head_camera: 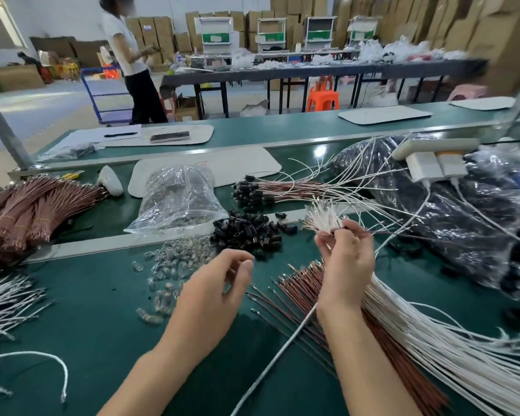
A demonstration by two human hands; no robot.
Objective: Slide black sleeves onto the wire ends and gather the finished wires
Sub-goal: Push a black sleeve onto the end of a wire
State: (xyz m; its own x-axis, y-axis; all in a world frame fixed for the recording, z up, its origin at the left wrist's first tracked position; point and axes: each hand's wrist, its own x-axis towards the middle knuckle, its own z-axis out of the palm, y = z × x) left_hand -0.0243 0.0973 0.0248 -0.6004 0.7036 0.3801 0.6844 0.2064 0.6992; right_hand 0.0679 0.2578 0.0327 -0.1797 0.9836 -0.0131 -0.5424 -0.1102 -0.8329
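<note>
**White wires in one fist**

The right hand grips a sheaf of thin white wires near their bristling tips. The left hand hovers loosely curled and empty, near the heap of stubby black sleeves on the green bench.

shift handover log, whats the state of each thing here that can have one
right hand, gripping the white wire bundle
left hand, fingers loosely curled, nothing visible in them
black sleeves, loose heap
sleeved wires, sleeves on, laid together
brown wires, lying loose, ends bare of sleeves
brown wire bundles, banded, stacked far left
</note>
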